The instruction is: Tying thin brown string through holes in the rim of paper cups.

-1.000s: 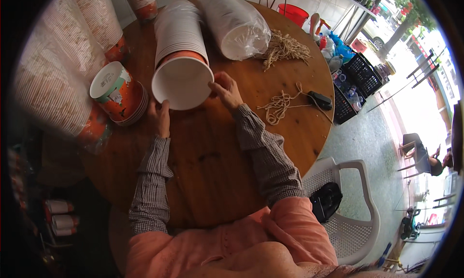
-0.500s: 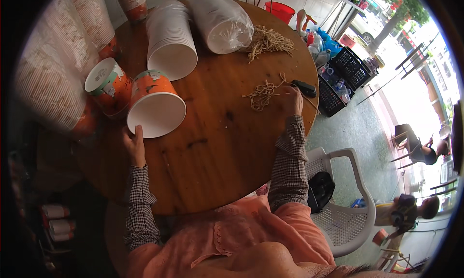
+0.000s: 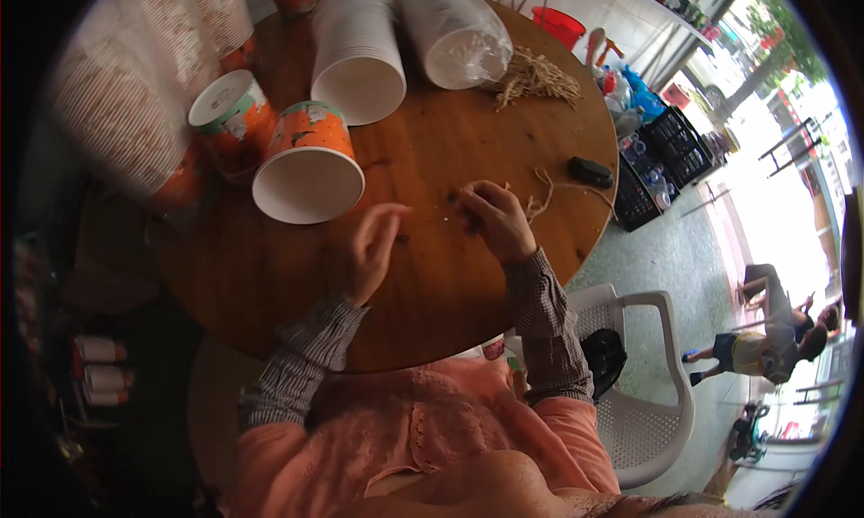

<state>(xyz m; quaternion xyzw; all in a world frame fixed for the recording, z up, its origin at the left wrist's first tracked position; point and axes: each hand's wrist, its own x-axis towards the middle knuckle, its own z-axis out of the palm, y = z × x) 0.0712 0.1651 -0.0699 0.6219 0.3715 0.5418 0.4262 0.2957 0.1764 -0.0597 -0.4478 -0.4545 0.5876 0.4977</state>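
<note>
Left of the frame's centre, the orange cup (image 3: 310, 138) lies on the tabletop (image 3: 432, 293), its white mouth facing the lower edge. Just right of it, the left hand (image 3: 372, 252) has an open, empty grip. At centre right, the right hand (image 3: 500, 219) curls beside the string (image 3: 538, 198); whether its grip pinches any, I cannot tell.

Daylight came from the street to the right of the round wooden worktop (image 3: 423, 293), where the pavement (image 3: 756, 194) burned out to near white. The floor (image 3: 648, 261) right of the worktop took a pale sheen, while the area to its lower left sank into deep shadow. Glare streaked the clear plastic sleeve (image 3: 490, 54) at the worktop's far side. Above the worktop, the left grip (image 3: 373, 248) was slightly blurred; the wrapped paper-tub stacks (image 3: 126, 113) to its left looked soft. Fisheye distortion bent straight edges around it.
</note>
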